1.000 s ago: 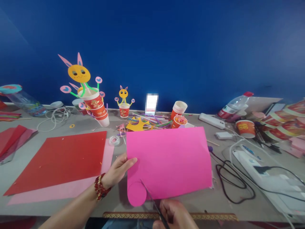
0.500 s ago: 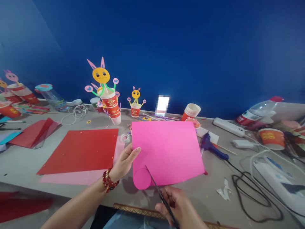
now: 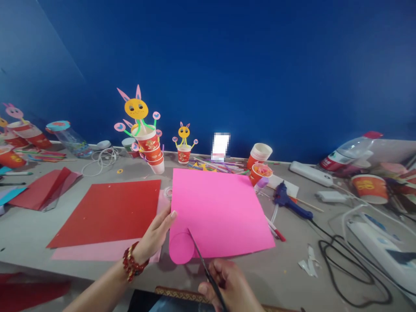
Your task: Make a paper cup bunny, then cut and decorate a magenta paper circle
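Observation:
A bright pink sheet of craft paper (image 3: 217, 208) is held up above the table. My left hand (image 3: 156, 236) grips its left edge, thumb on the front and the other fingers behind. At the sheet's lower left corner shows a round outline (image 3: 182, 248), partly cut along its edge. My right hand (image 3: 229, 284) is closed around the handles of dark scissors (image 3: 208, 271). The blades lie against the paper just right of the circle, their tip near its upper side. How far the blades are apart is hard to see.
A red sheet (image 3: 110, 212) lies over light pink paper on the left. On the right are a blue glue gun (image 3: 287, 201) with a looping black cord and a white power strip (image 3: 380, 247). Behind stand stacked paper cups (image 3: 260, 151) and a cup figure (image 3: 183, 151).
Both hands, the pink sheet and the scissors have shifted left and slightly down. The sheet has tilted, uncovering a cup and a red marker at its right side.

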Tool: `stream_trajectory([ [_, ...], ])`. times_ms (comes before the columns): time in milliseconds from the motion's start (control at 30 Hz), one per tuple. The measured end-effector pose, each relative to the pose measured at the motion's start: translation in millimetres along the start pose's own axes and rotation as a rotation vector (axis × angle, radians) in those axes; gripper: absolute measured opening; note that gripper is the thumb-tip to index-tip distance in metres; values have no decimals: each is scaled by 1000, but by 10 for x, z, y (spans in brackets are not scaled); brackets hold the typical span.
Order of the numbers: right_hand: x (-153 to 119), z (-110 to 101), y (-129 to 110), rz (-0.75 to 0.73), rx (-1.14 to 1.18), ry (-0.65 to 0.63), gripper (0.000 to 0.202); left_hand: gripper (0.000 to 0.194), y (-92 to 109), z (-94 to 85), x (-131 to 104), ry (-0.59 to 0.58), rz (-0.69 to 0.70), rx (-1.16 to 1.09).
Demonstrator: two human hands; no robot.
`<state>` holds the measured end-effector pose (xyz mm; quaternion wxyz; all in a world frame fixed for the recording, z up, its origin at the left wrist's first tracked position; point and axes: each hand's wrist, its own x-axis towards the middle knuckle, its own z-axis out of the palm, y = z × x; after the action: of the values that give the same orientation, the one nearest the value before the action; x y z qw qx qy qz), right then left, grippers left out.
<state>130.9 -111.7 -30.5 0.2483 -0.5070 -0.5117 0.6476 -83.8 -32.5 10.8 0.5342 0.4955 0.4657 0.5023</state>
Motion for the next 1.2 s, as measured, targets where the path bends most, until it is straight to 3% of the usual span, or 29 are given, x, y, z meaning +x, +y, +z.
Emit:
stream_trajectory([
  [200, 4, 33, -52, -51, 55, 16, 61, 42, 69, 13, -286, -220, 27, 76],
  [467, 62, 71, -49, 29, 33, 0, 66, 20, -23, 166, -366, -112, 61, 186],
  [600, 30, 24, -146, 5, 95, -119, 68, 18, -98, 177, -385, -52, 100, 248],
  [733, -61, -68, -284, 39, 155, -272, 68, 18, -126, 200, -363, -81, 89, 234],
  [900, -178, -209, -384, 141, 151, -322, 67, 23, -165, 238, -362, -45, 41, 171],
  [1033, -231, -349, -503, 129, 33, -392, 64, 24, -151, 224, -408, -8, 40, 132],
  [1200, -299, -440, -829, 94, -149, -411, 67, 21, -162, 178, -448, 46, -8, -40],
])
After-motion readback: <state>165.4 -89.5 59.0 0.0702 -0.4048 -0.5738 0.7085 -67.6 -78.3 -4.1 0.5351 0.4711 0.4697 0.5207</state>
